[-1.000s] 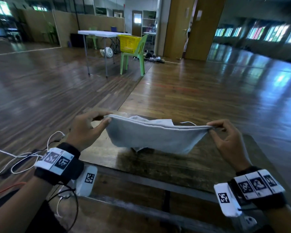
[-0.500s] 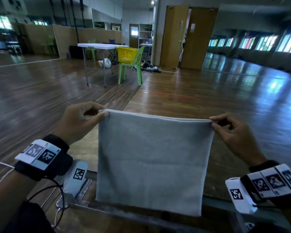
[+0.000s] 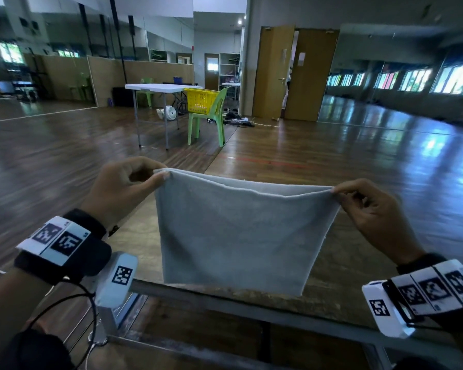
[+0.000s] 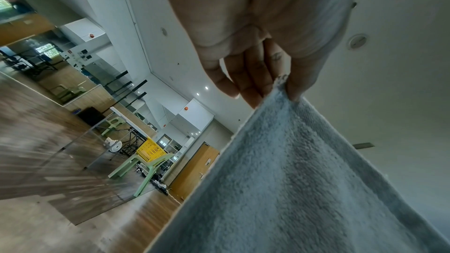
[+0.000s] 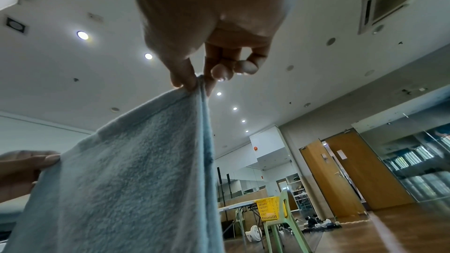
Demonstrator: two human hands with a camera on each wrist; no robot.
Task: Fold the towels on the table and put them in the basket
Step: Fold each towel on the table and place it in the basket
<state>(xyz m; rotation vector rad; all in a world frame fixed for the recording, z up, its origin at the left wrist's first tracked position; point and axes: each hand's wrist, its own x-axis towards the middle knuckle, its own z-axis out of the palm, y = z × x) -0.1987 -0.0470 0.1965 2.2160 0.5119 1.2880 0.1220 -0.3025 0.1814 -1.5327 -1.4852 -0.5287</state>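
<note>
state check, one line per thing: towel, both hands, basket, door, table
towel: held up by its top corners, hanging over the wooden table, top edge doubled
left hand: pinches the towel's top left corner
right hand: pinches the top right corner
yellow basket: upright on the green chair, contents unclear
door: ajar

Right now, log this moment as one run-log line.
left hand: pinches towel corner | right hand: pinches other corner | towel: hanging doubled over table | yellow basket: far, on green chair
</note>
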